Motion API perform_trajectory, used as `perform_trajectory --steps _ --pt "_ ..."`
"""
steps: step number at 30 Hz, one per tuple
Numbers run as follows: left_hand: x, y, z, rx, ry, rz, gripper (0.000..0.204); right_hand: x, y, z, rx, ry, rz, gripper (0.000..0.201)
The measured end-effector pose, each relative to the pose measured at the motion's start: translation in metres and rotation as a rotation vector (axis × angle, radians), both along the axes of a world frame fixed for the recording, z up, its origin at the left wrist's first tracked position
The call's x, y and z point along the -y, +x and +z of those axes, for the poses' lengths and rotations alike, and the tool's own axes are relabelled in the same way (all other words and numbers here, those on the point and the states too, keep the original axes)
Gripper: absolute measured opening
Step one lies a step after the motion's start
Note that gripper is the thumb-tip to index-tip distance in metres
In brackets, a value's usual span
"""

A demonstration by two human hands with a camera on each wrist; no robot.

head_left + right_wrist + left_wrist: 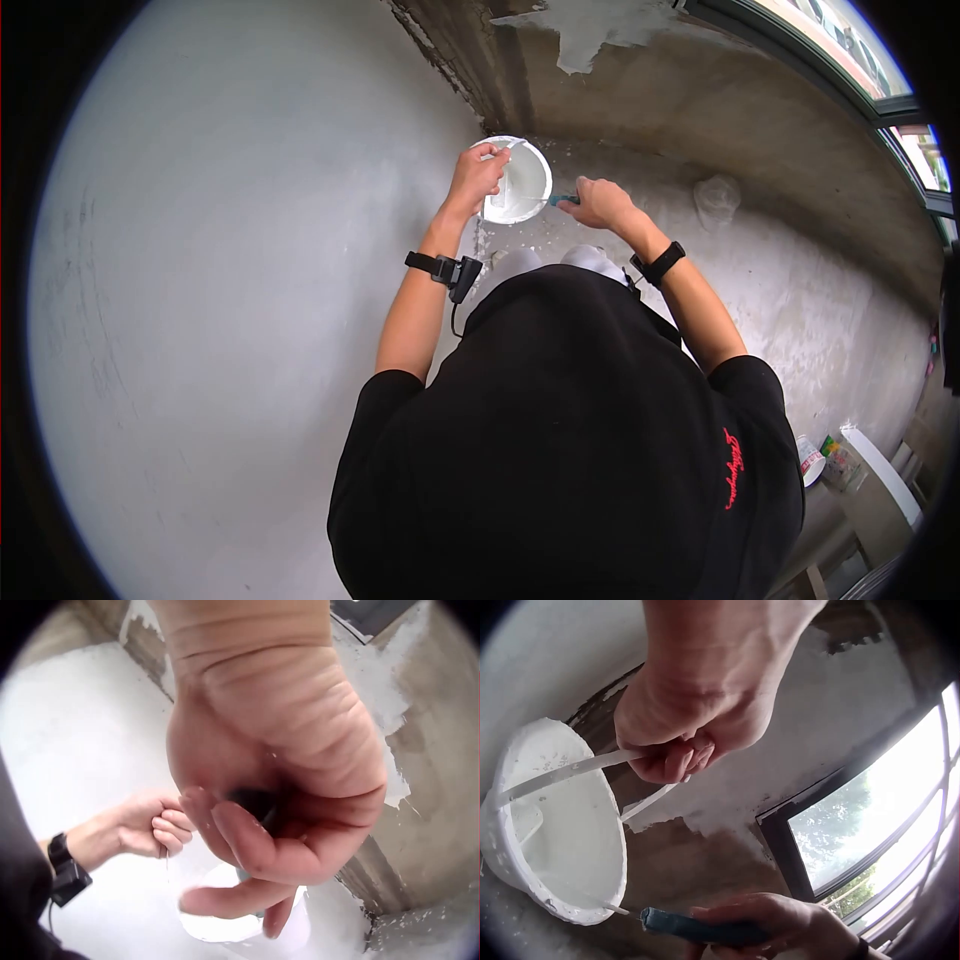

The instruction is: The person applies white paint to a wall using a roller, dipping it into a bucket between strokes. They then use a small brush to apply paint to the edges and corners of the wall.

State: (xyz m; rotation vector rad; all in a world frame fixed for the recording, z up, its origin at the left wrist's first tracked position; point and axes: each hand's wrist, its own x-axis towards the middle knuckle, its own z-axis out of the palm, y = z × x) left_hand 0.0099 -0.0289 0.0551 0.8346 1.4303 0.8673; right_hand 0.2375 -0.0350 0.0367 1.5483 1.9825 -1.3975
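Observation:
A white bucket [520, 180] [577, 840] hangs by its strap-like handle [570, 774], which the left hand [478, 182] [697, 720] grips with curled fingers. White material coats the bucket's inside. To the bucket's right, the right hand [603, 204] [780, 926] [277, 787] holds a tool by its blue-green handle [563, 200] [697, 927]. A thin shaft runs from that handle to the bucket's rim; the tool's far end is inside the bucket and hard to make out. The right wrist view shows the fingers curled round the dark handle end.
A pale wall [230, 220] stands at left, a partly coated brown wall [620, 100] ahead. On the floor lies a clear plastic bag [717, 200]. At lower right are a small white tub [810, 461] and boards [880, 475]. Windows [862, 832] are at upper right in the head view.

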Motion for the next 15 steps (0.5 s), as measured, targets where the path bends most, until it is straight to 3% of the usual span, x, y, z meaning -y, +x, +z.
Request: perform_trajectory --steps 2,3,7,13,15 --pt "0.000 0.001 0.002 0.012 -0.009 0.019 0.017 0.017 -0.005 -0.007 0.014 0.978 0.113 0.029" --pt "-0.001 0.001 0.003 0.024 0.010 0.029 0.017 0.018 -0.010 -0.001 0.012 1.024 0.145 0.023" --pt "-0.003 -0.001 -0.001 0.020 0.088 0.010 0.017 0.022 -0.022 -0.001 0.047 0.931 0.191 0.021" --pt "-0.002 0.002 -0.004 0.049 0.090 -0.029 0.019 0.011 -0.027 0.020 0.053 0.705 0.046 0.030" --pt "-0.001 0.001 -0.004 0.045 0.075 -0.049 0.019 0.001 -0.026 0.027 0.037 0.529 0.081 0.039"
